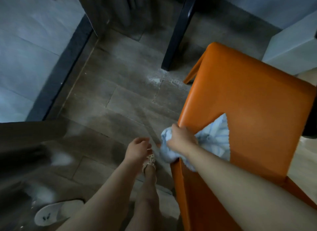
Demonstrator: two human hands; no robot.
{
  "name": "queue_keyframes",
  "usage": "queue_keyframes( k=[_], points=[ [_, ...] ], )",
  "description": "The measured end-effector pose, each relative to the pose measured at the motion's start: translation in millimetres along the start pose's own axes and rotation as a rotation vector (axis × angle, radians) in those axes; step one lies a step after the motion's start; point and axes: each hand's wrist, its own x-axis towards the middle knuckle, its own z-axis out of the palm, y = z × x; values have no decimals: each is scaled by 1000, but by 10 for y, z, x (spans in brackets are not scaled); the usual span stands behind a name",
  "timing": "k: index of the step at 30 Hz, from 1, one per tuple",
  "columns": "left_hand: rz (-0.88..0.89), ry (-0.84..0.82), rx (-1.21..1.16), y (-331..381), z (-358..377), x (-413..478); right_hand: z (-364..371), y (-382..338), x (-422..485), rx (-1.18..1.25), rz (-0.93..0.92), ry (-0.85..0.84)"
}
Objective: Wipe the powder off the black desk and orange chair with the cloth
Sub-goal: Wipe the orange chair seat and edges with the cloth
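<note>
Where the wiping is: pale blue striped cloth (214, 141) bunched on orange chair (248, 93), left edge, 5 o'clock.
Right hand (181, 138): grip closed around the cloth.
Left hand (137, 150): loosely curled, holding nothing, 6 o'clock.
Powder (157, 79): on floor (120, 102) beside black worktop leg (176, 33).

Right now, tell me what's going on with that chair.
A person stands over the orange chair. The right hand grips a bunched pale blue cloth against the chair's edge, with part of the cloth spread on the orange surface. The left hand hangs beside it, fingers loosely curled, holding nothing. White powder lies scattered on the floor by a black leg.
</note>
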Motion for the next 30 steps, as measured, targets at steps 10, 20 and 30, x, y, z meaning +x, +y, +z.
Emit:
queue_keyframes(
  k=[10,20,30],
  points=[
    [71,-7,244,-123,40,106,66,-57,433,-34,79,-1],
    [114,-65,384,-125,134,-23,64,194,-24,61,-111,-54],
    [163,-109,463,-154,170,-53,48,269,-195,-40,-187,-241]
  ],
)
